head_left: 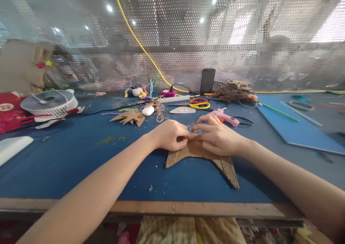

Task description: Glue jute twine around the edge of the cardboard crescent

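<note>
The cardboard piece (226,167), corrugated with two splayed legs, lay flat on the blue table (81,154) near its front edge. The left hand (169,135) was curled, its fingertips pinching the piece's top edge. The right hand (218,138) met it there, fingers pressed together on the same spot. Just behind lay a pink glue gun (226,117), and farther back a tangle of twine (235,89) and a dark phone (207,80). A red packet (7,107) at far left bore a white label, too blurred to read.

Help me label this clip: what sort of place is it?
Probably a craft workshop bench: a pink hot-glue gun, a pile of brown twine and a corrugated brown cardboard cut-out lie on the blue-topped table.
</note>
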The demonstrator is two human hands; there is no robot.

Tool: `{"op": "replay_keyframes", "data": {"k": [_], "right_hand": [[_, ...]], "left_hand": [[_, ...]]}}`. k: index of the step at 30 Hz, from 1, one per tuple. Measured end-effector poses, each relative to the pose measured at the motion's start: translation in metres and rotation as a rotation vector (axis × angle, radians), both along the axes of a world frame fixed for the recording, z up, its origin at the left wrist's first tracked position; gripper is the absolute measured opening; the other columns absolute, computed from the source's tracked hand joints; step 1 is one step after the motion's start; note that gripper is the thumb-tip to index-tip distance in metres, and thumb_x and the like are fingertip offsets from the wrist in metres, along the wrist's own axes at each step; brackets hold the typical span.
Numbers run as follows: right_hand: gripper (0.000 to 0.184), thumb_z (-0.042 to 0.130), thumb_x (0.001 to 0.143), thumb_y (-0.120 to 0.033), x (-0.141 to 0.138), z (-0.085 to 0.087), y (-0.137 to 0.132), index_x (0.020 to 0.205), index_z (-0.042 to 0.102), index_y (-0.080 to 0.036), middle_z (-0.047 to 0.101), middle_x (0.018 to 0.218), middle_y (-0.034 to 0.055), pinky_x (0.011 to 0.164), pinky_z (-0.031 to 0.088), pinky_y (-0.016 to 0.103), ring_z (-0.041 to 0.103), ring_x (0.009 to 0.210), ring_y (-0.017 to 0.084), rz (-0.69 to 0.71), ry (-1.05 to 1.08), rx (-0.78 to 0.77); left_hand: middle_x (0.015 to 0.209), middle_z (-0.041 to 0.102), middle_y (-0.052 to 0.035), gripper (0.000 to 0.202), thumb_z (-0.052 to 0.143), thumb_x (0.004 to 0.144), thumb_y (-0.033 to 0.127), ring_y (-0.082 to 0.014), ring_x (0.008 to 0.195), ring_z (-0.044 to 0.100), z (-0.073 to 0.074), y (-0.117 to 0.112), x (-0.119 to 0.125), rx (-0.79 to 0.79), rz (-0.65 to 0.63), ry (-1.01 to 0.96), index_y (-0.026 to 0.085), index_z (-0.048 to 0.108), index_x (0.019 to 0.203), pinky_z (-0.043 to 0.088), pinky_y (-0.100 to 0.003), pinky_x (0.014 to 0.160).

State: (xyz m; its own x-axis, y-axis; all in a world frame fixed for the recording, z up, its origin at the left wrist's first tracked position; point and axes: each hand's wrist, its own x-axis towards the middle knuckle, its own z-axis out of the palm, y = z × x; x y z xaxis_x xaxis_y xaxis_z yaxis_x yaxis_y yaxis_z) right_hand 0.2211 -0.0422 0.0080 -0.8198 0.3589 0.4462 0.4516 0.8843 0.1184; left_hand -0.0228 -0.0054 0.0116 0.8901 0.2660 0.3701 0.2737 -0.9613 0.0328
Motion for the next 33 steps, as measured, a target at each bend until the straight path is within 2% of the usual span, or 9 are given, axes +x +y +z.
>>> {"op": "replay_keyframes", "data": {"k": [3, 8, 14, 18, 22, 25, 29, 33], "right_hand": [[0.025, 0.053, 0.089, -0.014, 0.0025, -0.0003, 0.0022, 0.1, 0.074, -0.021, 0.069, 0.122, 0.0084, 0.095, 0.042, 0.052, 0.046, 0.117, 0.031, -0.031, 0.047, 0.036], [0.023, 0.055, 0.091, -0.018, 0.0082, 0.0033, 0.0044, 0.104, 0.073, -0.022, 0.072, 0.113, 0.0079, 0.094, 0.041, 0.048, 0.049, 0.114, 0.028, -0.035, 0.121, 0.121], [0.021, 0.056, 0.085, -0.015, 0.0097, 0.0031, 0.005, 0.089, 0.075, -0.023, 0.07, 0.116, 0.0079, 0.094, 0.04, 0.051, 0.047, 0.116, 0.03, 0.004, 0.05, 0.035], [0.022, 0.054, 0.085, -0.014, 0.0072, 0.0027, 0.0043, 0.088, 0.075, -0.021, 0.07, 0.114, 0.0081, 0.093, 0.04, 0.051, 0.047, 0.115, 0.031, 0.01, 0.03, 0.032], [0.022, 0.054, 0.086, -0.014, 0.0059, 0.0047, 0.0028, 0.091, 0.074, -0.021, 0.07, 0.114, 0.0082, 0.093, 0.04, 0.05, 0.048, 0.113, 0.03, 0.014, 0.065, 0.041], [0.023, 0.054, 0.085, -0.013, 0.0059, 0.0047, 0.0026, 0.091, 0.075, -0.022, 0.069, 0.116, 0.0082, 0.092, 0.041, 0.05, 0.047, 0.115, 0.03, 0.005, 0.025, 0.012], [0.023, 0.053, 0.087, -0.014, 0.0054, 0.0031, 0.0027, 0.091, 0.075, -0.02, 0.069, 0.116, 0.0088, 0.093, 0.041, 0.05, 0.046, 0.116, 0.031, -0.011, 0.036, 0.005], [0.023, 0.054, 0.086, -0.012, 0.0039, 0.0026, 0.0022, 0.09, 0.074, -0.02, 0.069, 0.117, 0.0087, 0.094, 0.041, 0.05, 0.045, 0.116, 0.031, 0.0, 0.025, -0.007]], "left_hand": [[0.081, 0.074, -0.0024, 0.022, 0.053, 0.083, 0.015, -0.0166, 0.072, 0.068, 0.0009, -0.0016, 0.0003, 0.002, 0.005, 0.005, 0.02, 0.073, 0.089, 0.048, -0.028, 0.067], [0.083, 0.074, -0.0022, 0.026, 0.051, 0.086, 0.016, -0.0162, 0.072, 0.068, -0.0002, -0.0019, 0.0011, -0.007, 0.007, 0.014, 0.02, 0.073, 0.098, 0.048, -0.028, 0.067], [0.088, 0.074, -0.0037, 0.027, 0.051, 0.086, 0.016, -0.0167, 0.076, 0.068, 0.0021, -0.0006, 0.0012, -0.037, 0.026, 0.046, 0.021, 0.075, 0.096, 0.05, -0.028, 0.07], [0.092, 0.074, -0.0038, 0.027, 0.051, 0.088, 0.018, -0.0168, 0.08, 0.069, 0.0069, -0.0019, 0.0003, -0.133, 0.057, 0.049, 0.021, 0.076, 0.096, 0.05, -0.027, 0.072], [0.095, 0.074, -0.004, 0.026, 0.05, 0.09, 0.019, -0.0169, 0.08, 0.068, 0.0071, -0.0023, 0.0, -0.183, 0.085, 0.018, 0.019, 0.072, 0.103, 0.049, -0.027, 0.073], [0.092, 0.072, -0.0031, 0.023, 0.049, 0.091, 0.021, -0.0153, 0.073, 0.064, 0.004, -0.0022, 0.0018, -0.157, 0.128, 0.023, 0.018, 0.069, 0.103, 0.046, -0.027, 0.068], [0.095, 0.069, -0.0038, 0.022, 0.045, 0.093, 0.021, -0.0152, 0.076, 0.063, 0.0004, -0.0035, 0.0046, -0.108, 0.151, 0.062, 0.018, 0.067, 0.099, 0.045, -0.026, 0.068], [0.096, 0.069, -0.0031, 0.018, 0.051, 0.087, 0.022, -0.0161, 0.075, 0.063, 0.0022, -0.0067, 0.0056, -0.088, 0.194, 0.112, 0.019, 0.064, 0.099, 0.044, -0.027, 0.066]]}}
